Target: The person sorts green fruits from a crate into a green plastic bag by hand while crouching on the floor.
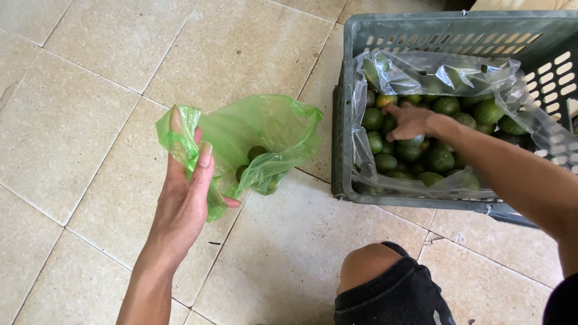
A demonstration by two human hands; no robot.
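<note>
Limes heaped in lined crate; right hand reaching among them, grip unclear; left hand clutching green bag.

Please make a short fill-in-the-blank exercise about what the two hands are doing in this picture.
1. The left hand holds open a thin plastic bag of ____ colour.
2. The right hand reaches into a grey ____ lined with clear plastic.
3. The round fruits under the right hand are ____ in colour.
4. The floor is covered with beige ____.

Missing words: green; crate; green; tiles
</note>
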